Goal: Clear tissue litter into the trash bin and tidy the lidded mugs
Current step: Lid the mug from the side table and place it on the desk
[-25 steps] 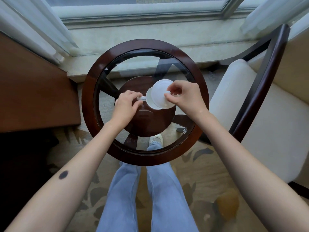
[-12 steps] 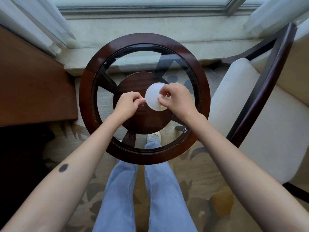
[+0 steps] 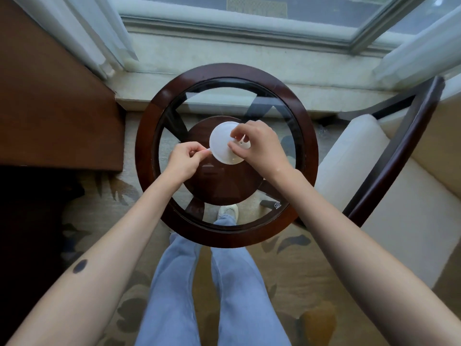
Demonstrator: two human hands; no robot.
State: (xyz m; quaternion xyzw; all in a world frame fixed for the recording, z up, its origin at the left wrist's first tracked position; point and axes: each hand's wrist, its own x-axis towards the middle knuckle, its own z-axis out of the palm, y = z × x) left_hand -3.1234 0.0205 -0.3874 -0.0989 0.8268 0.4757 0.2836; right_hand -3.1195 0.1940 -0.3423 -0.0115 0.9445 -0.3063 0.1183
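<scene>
Left of the table (image 3: 144, 146), just beside its rim, we see a brown wooden desk (image 3: 57, 116). Over the table's glass centre, the left hand (image 3: 184, 159) curls its fingers and pinches the small white handle (image 3: 208, 151) between thumb and forefinger. The handle belongs to the lidded mug (image 3: 219, 157), which sits at the table's middle. We cannot tell whether it rests on the glass or is lifted. From above we see only its round white lid (image 3: 220, 137). The right hand (image 3: 259, 148) reaches over the lid's right side, with thumb and fingertips pinching the knob (image 3: 242, 141) and the remaining fingers bent inward. Right of the table stands a cream-cushioned chair (image 3: 389, 171) with a dark frame.
</scene>
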